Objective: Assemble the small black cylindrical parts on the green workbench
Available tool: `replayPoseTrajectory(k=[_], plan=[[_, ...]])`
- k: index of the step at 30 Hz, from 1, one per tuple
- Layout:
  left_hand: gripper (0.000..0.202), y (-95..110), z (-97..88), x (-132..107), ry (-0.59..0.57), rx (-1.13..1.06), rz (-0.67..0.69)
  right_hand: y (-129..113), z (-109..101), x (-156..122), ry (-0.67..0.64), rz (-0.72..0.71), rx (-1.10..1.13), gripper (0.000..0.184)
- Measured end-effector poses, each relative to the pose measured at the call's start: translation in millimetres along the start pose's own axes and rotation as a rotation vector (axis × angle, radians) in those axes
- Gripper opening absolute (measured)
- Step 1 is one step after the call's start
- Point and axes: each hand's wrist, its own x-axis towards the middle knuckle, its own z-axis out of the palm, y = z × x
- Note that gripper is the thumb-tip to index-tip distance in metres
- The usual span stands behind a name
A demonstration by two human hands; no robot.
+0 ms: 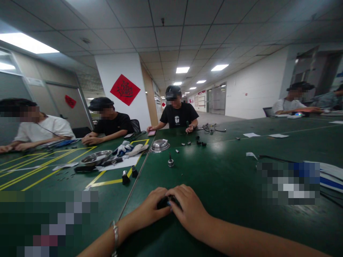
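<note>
Close to me over the green tabletop (227, 192), my left hand (151, 207) and my right hand (190, 210) meet, fingers curled and tips together. Between them is a small dark piece (170, 198) with a hint of blue, mostly hidden by the fingers; its kind cannot be made out. Both hands appear closed on it. A bracelet (115, 232) circles my left wrist. Beyond the hands stands a small metal part with a thin upright stem (170, 161). Two dark, tapered parts, one (125, 177) nearer and one (134, 171) farther, stand to the left.
Farther off are a shiny metal bowl (160, 145), a metal dish (97, 157), gloves (124, 148) and several small dark parts (199, 142). Blurred, pixelated items and a blue-and-white packet (331, 175) lie at right. Several people sit around the table.
</note>
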Motion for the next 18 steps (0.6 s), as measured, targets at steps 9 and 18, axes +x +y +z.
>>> replayPoseTrajectory(k=[9,18], plan=[[0.019,-1.1,0.4,-0.2,0.024,-0.046,0.015,-1.9,0.7,-1.1,-0.041,-0.074,0.003,0.024],[0.022,1.2,-0.8,-0.5,0.003,-0.028,-0.003,-3.2,-0.6,-1.0,-0.019,-0.009,-0.055,0.022]])
